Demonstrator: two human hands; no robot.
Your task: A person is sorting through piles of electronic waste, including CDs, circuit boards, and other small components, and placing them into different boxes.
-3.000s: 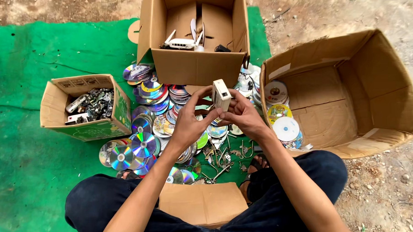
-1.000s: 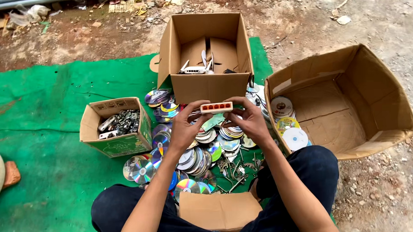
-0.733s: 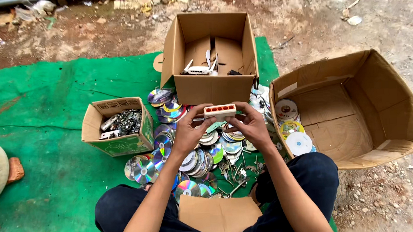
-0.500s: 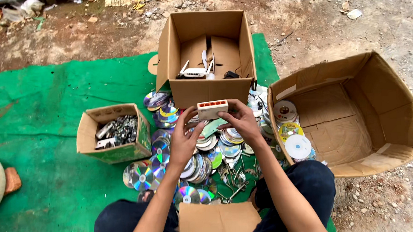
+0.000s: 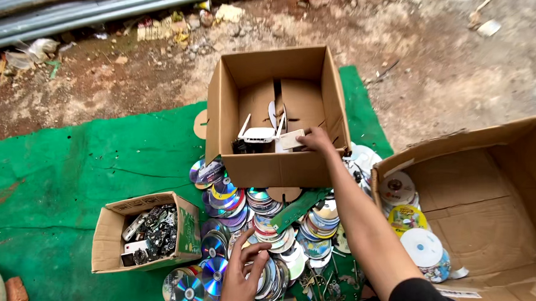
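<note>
White device held over the open box

The small white device [image 5: 292,140] sits at the fingertips of the right hand [image 5: 316,141], pinched inside the tall cardboard box [image 5: 277,168], just beside a white router [image 5: 258,135] with raised antennas. The left hand [image 5: 241,277], fingers spread, rests on the heap of discs [image 5: 270,227] on the green mat [image 5: 72,169].

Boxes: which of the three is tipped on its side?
The large box at far right: its opening faces sideways and discs lie on its lower wall. The middle box and the small box stand upright with their tops open.
</note>
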